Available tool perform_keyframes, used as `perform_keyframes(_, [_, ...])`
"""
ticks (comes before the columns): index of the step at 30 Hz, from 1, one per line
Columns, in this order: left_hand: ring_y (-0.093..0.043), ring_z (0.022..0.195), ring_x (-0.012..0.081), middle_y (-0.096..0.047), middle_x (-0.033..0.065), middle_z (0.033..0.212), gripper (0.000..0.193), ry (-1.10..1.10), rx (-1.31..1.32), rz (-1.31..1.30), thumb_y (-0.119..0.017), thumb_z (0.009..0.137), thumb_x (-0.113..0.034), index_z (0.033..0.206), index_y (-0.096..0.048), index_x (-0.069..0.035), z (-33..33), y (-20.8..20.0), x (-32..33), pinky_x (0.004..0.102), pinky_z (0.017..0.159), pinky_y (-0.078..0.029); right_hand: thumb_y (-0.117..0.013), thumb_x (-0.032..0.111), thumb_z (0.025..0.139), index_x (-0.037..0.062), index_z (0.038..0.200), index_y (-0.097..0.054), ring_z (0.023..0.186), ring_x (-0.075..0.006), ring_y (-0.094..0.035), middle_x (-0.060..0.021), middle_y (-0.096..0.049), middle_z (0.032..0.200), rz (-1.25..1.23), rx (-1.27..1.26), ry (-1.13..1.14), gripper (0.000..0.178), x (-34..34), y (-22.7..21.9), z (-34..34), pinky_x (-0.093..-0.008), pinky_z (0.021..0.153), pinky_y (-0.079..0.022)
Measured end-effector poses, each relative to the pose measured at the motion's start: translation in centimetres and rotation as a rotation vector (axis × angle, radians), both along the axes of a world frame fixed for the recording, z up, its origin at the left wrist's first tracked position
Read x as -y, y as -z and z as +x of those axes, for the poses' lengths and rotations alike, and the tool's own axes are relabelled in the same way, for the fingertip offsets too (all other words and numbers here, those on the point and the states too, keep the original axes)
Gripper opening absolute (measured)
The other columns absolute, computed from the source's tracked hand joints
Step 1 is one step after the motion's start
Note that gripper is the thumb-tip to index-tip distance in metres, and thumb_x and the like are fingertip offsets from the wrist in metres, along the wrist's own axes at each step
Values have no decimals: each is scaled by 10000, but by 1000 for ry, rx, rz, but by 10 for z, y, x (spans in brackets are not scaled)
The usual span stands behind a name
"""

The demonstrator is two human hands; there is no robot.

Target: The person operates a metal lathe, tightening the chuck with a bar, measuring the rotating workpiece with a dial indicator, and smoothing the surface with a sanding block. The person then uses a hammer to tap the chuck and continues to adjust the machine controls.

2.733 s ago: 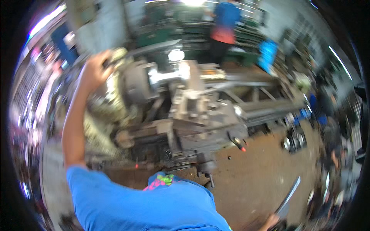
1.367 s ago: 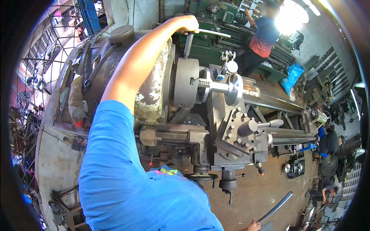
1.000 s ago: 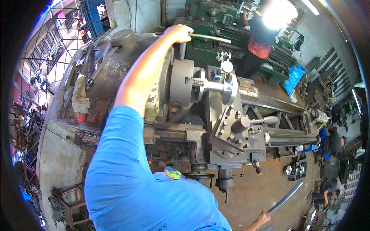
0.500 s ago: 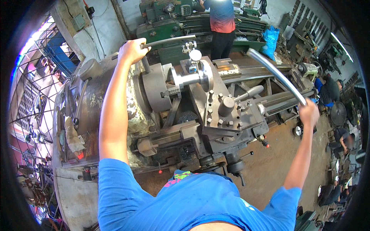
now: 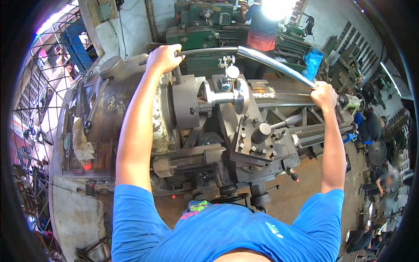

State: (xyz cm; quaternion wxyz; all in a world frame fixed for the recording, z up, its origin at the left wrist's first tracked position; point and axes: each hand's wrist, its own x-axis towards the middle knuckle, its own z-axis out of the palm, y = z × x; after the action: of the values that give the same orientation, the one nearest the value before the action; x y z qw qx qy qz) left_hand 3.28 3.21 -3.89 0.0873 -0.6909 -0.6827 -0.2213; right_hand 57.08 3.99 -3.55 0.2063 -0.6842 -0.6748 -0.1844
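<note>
My left hand (image 5: pixel 165 59) is closed around the head of a chuck key, whose shank (image 5: pixel 177 75) stands on top of the lathe chuck (image 5: pixel 185 102). From that hand a thin grey bar (image 5: pixel 209 51) reaches to the right. A shiny metal pipe (image 5: pixel 276 66) is gripped at its near end by my right hand (image 5: pixel 324 96). The pipe's far end meets the bar's tip; whether the tip is inside cannot be made out. A flanged metal workpiece (image 5: pixel 225 97) sits at the chuck, below a dial indicator (image 5: pixel 232 72).
The tool post (image 5: pixel 262 133) with its lever (image 5: pixel 288 122) stands on the carriage before me. Lathe bed rails (image 5: pixel 283 102) run right. Behind are a green lathe (image 5: pixel 196 37), a person (image 5: pixel 262 35) and a blue sack (image 5: pixel 312 63). Other people are at the far right.
My right hand has brought the pipe left and up, and its far end now lines up with the bar's tip. My left hand stays on the chuck key. The view has shifted slightly.
</note>
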Motion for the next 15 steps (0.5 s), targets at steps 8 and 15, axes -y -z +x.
perform_keyframes(8, [-688, 1029, 342, -735, 128, 1065, 361, 4, -12, 17, -711, 825, -382, 1125, -696, -182, 9, 1, 16, 478, 881, -544, -596, 280, 772, 156, 803, -726, 807, -422, -683, -180, -706, 828, -32, 61, -163, 181, -45, -6, 5, -506, 729, -539])
perform_keyframes(15, [-666, 1006, 373, -700, 172, 962, 355, 354, 60, -172, -757, 719, -182, 1031, -618, -86, -11, -19, 26, 475, 828, -538, -605, 281, 787, 149, 892, -736, 871, -391, -698, -157, -729, 959, -159, 217, -362, 213, -64, -16, -77, -472, 788, -569])
